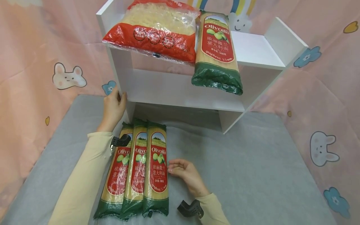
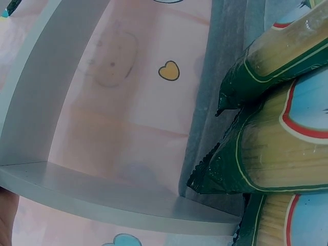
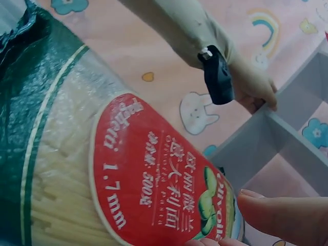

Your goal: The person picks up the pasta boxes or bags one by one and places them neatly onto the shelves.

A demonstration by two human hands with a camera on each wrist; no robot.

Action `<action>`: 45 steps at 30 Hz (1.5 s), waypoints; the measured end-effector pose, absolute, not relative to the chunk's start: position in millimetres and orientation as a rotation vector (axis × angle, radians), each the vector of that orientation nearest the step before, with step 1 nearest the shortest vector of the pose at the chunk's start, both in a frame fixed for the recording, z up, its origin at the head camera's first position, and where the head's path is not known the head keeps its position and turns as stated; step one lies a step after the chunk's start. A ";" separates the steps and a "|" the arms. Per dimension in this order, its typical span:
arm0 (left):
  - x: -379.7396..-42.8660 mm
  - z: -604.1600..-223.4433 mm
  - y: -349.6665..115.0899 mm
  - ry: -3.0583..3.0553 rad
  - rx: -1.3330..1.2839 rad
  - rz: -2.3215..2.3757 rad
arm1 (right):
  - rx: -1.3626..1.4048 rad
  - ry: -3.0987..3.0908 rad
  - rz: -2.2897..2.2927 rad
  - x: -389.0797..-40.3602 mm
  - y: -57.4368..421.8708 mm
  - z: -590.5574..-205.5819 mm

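A person steadies a white shelf unit (image 1: 180,90) while touching spaghetti packs on a grey worktop (image 1: 253,175).

At centre left, the left hand (image 1: 113,107) grasps the shelf's side panel. Low in the frame, the right hand (image 1: 184,172) lies relaxed, fingertips touching the rightmost of three spaghetti packs (image 1: 135,168). A fourth pack (image 1: 216,53) and a noodle bag (image 1: 157,29) overhang the top shelf. To lift well, the person should probably grasp the pack mid-length, keeping it level so the strands don't snap.
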State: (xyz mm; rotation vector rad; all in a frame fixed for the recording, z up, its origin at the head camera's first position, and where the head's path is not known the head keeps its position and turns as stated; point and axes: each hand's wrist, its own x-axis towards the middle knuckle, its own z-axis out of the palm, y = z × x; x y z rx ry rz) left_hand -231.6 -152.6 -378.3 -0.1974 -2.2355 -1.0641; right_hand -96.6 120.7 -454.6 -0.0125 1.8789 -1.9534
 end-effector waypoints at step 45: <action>-231.5 -377.8 -150.0 -2.218 -0.194 -1.066 | -0.044 2.239 -1.598 -97.0 106.2 -460.2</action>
